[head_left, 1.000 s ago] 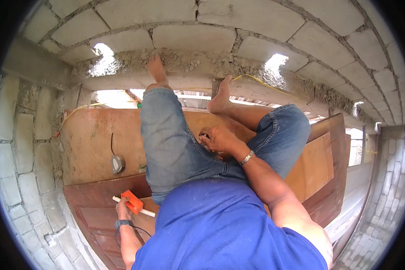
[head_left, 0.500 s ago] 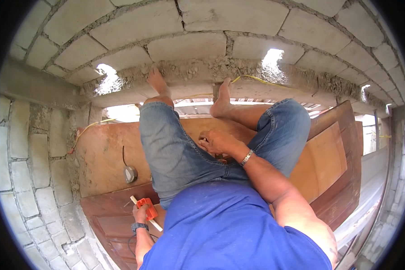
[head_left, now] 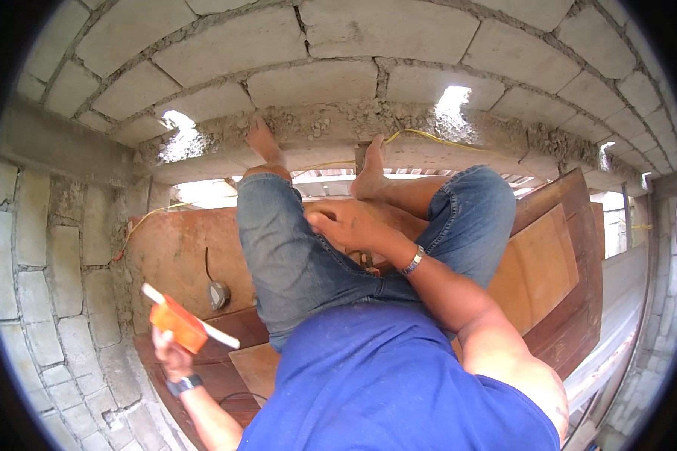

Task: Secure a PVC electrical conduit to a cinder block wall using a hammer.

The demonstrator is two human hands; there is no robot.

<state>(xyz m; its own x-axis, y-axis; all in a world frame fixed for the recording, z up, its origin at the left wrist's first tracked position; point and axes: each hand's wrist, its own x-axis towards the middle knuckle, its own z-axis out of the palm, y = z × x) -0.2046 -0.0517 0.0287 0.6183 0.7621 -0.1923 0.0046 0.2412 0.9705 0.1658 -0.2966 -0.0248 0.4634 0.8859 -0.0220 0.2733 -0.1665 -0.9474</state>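
My left hand (head_left: 174, 353) is lifted at the lower left, its fingers closed on an orange plastic box (head_left: 179, 323). A thin white tube (head_left: 222, 336) runs along the box and sticks out at both ends. My right hand (head_left: 346, 224), a metal-banded watch on its wrist, is over my lap between my knees. Its fingers are curled in, and whatever they hold is hidden. Just below it, by my thigh, a small orange-brown thing (head_left: 367, 259) shows in part. On the boards left of my knee lies a round grey thing (head_left: 218, 295) with a dark strip.
I sit on wooden boards (head_left: 173, 240) and a dark panelled door (head_left: 579, 301). My bare feet rest against a rough concrete ledge (head_left: 316, 154) under a block wall (head_left: 316, 83). Yellow cord (head_left: 444, 137) runs along the ledge. Gaps by the ledge show a lower level.
My left hand has swung left and up with the orange box and white tube, away from the door. My right hand has shifted slightly left and up.
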